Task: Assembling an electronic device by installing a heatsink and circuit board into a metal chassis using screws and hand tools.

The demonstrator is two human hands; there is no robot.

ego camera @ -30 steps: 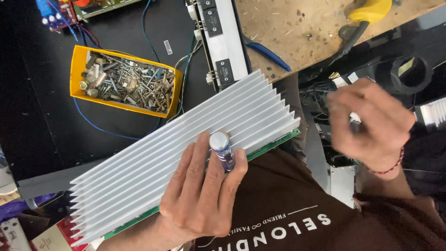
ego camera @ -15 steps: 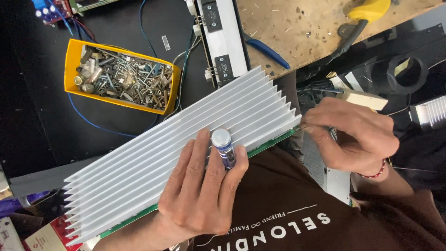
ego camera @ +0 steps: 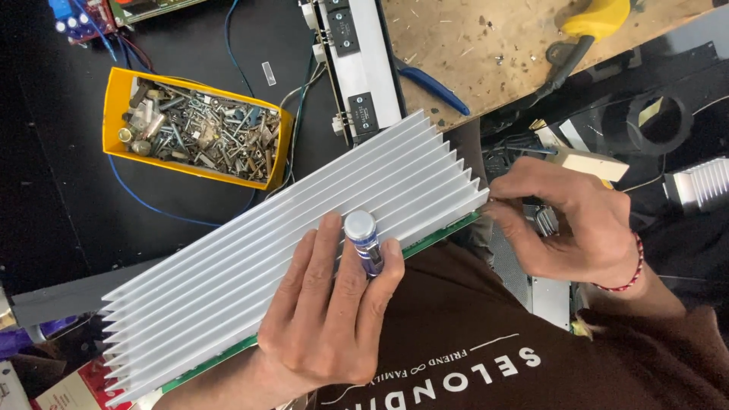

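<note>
A long finned aluminium heatsink (ego camera: 288, 250) with a green circuit board under its near edge lies slanted across my lap and the bench. My left hand (ego camera: 326, 319) rests palm down on its near side, and a small blue tube with a white cap (ego camera: 363, 237) is pinched between its fingers and thumb. My right hand (ego camera: 577, 228), a red thread on its wrist, is curled at the heatsink's right end, fingertips on the corner. Whether something small is also in those fingers is hidden.
A yellow bin of screws and small parts (ego camera: 114, 114) stands at the upper left, with blue wires around it. A white strip with black components (ego camera: 361, 68) runs behind the heatsink. A wooden board (ego camera: 486, 45) with a yellow-handled tool (ego camera: 600, 19), black housings and a smaller heatsink (ego camera: 702, 182) lie at right.
My right hand has come down from a raised position to the heatsink's right end and closed on its corner. My left hand and the tube have stayed put.
</note>
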